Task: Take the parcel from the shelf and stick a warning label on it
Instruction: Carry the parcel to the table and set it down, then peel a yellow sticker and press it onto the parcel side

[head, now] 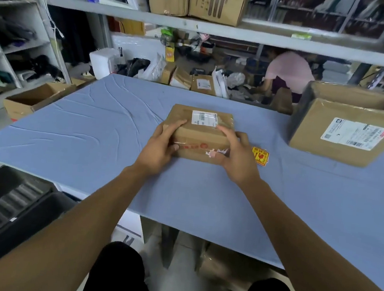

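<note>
I have only the one view, a wide-angle camera worn on the head, looking forward and steeply down, so both forearms run up from the bottom corners and my knees show at the bottom edge. It sits close over the near edge of the table, with the box between the left hand and the right hand near the middle of the picture. Further up, the view reaches the shelves beyond the table, whose straight lines bend toward the edges.
</note>
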